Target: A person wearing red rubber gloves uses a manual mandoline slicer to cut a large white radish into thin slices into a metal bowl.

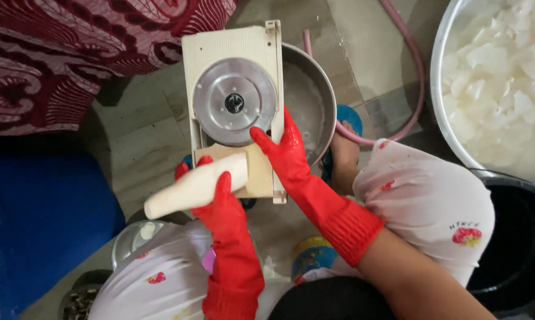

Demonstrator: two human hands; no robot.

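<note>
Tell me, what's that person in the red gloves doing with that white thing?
A seated person in red rubber gloves holds a long peeled white vegetable in the left hand, its tip against a cream slicer board with a round metal blade. The right hand steadies the board over a steel bowl. A big basin of white pieces sits to the right.

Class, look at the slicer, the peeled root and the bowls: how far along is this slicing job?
Done: the large basin at right already holds many white pieces. In hand: the left hand presses a long peeled white root against the slicer, which the right hand steadies over a steel bowl. Left: nearly the whole root is uncut.
</note>
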